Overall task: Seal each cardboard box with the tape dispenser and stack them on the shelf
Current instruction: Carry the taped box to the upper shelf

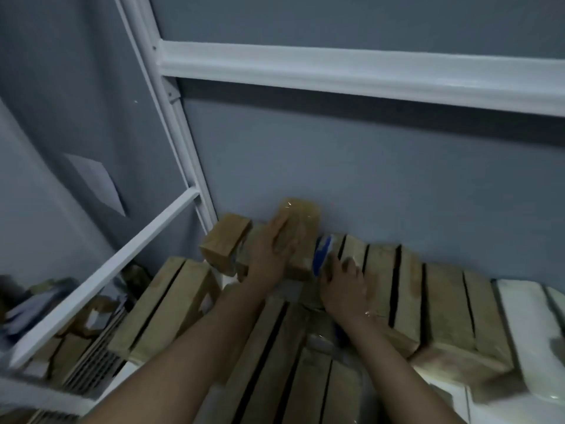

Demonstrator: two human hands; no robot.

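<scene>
A small taped cardboard box (pixel 302 224) stands tilted at the back of the shelf, against the grey wall. My left hand (pixel 270 255) lies over its top and left side and holds it. A blue and white tape dispenser (pixel 322 255) sits against the box's right side, and my right hand (pixel 344 281) is closed around its lower part. A second small box (pixel 226 240) leans just to the left, touching the first. The image is blurred, so the tape itself cannot be made out.
Several cardboard boxes stand in rows on the shelf, right (pixel 406 289), left (pixel 171 301) and front (pixel 275 362). White packages (pixel 526 325) lie at far right. The white shelf upright (pixel 183 148), upper beam (pixel 336 68) and side rail (pixel 107 276) frame the space.
</scene>
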